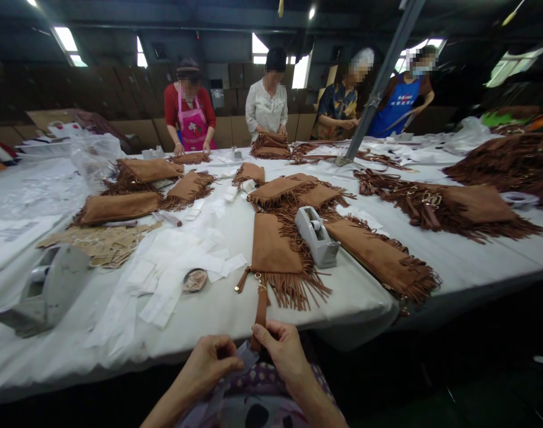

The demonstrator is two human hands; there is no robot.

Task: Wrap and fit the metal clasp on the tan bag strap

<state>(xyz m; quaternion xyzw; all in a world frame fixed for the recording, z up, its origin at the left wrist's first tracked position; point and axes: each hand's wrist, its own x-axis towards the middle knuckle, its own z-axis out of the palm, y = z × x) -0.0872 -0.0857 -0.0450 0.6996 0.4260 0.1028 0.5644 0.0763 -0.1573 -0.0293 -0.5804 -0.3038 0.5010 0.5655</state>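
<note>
A brown fringed pouch (pixel 275 245) lies flat on the table near its front edge, with a zipper pull on its left side. From its metal clasp a brown wrist strap (pixel 261 304) runs toward me over the edge. My right hand (pixel 286 349) is closed on the strap's lower end, thumb on top. Just left of it, my left hand (pixel 214 358) pinches a translucent whitish strip (pixel 248 355), whose end meets the strap end. Whether the strip is wrapped around the strap I cannot tell.
A grey tape dispenser (pixel 318 238) stands by the pouch; another dispenser (pixel 46 288) is at left. White paper strips (pixel 173 261), a small round dish (pixel 195 280) and more fringed pouches (pixel 378 255) cover the table (pixel 236 315). Several people work across it, beyond a metal post (pixel 378 89).
</note>
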